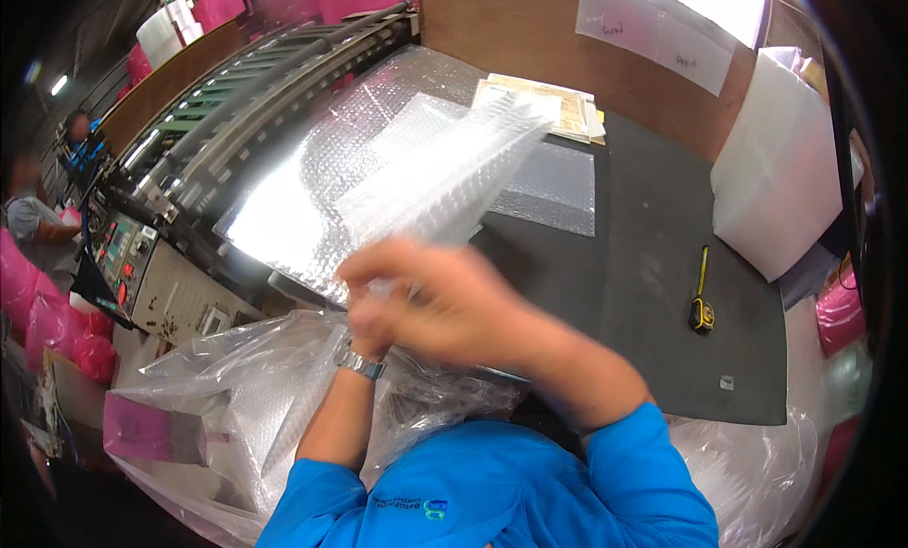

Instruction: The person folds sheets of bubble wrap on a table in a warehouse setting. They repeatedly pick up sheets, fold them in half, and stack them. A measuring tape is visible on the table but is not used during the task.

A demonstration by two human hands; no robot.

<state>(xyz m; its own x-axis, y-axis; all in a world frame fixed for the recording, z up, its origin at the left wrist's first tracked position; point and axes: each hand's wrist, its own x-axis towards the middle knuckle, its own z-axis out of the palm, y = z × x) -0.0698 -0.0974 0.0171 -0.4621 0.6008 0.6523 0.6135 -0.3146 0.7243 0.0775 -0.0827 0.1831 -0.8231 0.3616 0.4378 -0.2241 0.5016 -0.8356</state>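
Observation:
My right hand (pixel 430 297) crosses in front of my left hand (pixel 371 321), its fingers bent and smeared by motion. A whitish bit shows between its fingers, too blurred to name. My left hand wears a metal wristwatch (pixel 361 362), and its fingers are mostly hidden behind the right. Just beyond both hands, a clear bubble wrap sheet (pixel 445 170) rises at a slant; its contact with the fingers is hidden. Beneath it, shiny bubble wrap (pixel 284 208) lies at the machine's edge. A flat bubble wrap piece (pixel 553 189) rests farther right on the dark mat (pixel 653 226).
A roller machine (pixel 255 104) with a control panel (pixel 125 264) stands left. Papers (pixel 544 104) lie at the back. A tape measure (pixel 702 316) and a white foam stack (pixel 780 170) are right. Loose clear plastic (pixel 236 397) hangs in front. Two people are far left.

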